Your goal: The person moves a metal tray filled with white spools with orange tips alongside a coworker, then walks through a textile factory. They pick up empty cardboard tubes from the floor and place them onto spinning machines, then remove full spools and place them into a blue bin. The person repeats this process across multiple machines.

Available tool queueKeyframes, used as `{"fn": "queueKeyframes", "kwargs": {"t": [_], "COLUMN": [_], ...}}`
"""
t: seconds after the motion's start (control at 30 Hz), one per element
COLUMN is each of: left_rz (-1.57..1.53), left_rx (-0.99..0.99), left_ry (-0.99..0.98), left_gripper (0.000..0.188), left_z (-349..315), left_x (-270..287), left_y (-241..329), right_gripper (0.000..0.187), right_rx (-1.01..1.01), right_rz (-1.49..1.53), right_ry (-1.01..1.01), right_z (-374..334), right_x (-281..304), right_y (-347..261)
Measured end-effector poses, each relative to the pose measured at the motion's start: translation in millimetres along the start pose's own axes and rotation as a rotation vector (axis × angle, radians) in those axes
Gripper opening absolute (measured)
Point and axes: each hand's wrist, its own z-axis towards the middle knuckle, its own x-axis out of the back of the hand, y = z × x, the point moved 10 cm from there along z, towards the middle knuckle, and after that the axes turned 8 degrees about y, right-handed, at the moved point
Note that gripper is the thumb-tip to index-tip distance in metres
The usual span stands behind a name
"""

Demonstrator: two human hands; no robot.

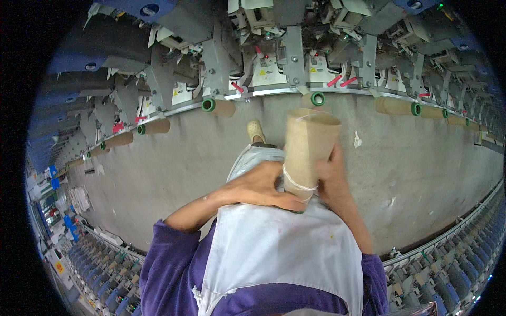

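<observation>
In front of my apron, a brown paper yarn cone point(307, 147) stands nearly upright, its wide rim away from me; it is slightly blurred and may be more than one cone together. White yarn circles its lower part, and another strand shows near the rim. My left hand point(266, 185) is closed around the narrow lower end, thumb and fingers on either side. Along the cone's right side, my right hand point(332, 171) grips it, smeared by motion, with some fingers hidden behind the paper.
A long machine point(274, 71) with red levers runs across the far side. Brown tubes with green ends point(219, 107) stick out along its rail. Grey floor point(174, 174) with yarn scraps lies between it and another machine row point(443, 268) behind me. My yellow shoe point(255, 130) shows ahead.
</observation>
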Motion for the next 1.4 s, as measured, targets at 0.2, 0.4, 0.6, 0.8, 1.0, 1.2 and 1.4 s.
{"fn": "queueKeyframes", "kwargs": {"t": [0.2, 0.4, 0.6, 0.8, 1.0, 1.2, 1.4], "left_rz": [-0.526, -0.938, -1.054, -1.114, -1.066, -1.156, -0.905], "left_rx": [0.02, -0.251, -0.289, -0.205, -0.256, -0.367, -0.381], "left_ry": [0.279, 0.664, 0.614, 0.699, 0.873, 1.003, 1.126], "left_gripper": [0.081, 0.058, 0.054, 0.049, 0.052, 0.057, 0.061], "left_z": [3, 23, 35, 63, 63, 15, 6], "left_x": [39, 108, 121, 98, 136, 220, 314], "left_y": [12, 38, 50, 32, 12, -4, -2], "right_gripper": [0.045, 0.032, 0.023, 0.021, 0.007, 0.013, 0.077], "right_rx": [-0.363, -0.296, 0.086, 0.402, 0.526, 0.264, -0.718], "right_rz": [0.108, -0.09, 0.1, -0.113, -0.566, -1.326, -1.581], "right_ry": [-0.41, -0.244, -0.019, 0.096, 0.446, 1.103, 1.214], "right_z": [-28, -10, 10, 11, -1, -94, -307], "right_x": [-65, -35, -7, 12, 116, 418, 568], "right_y": [24, 13, -18, -56, -33, 25, 94]}}
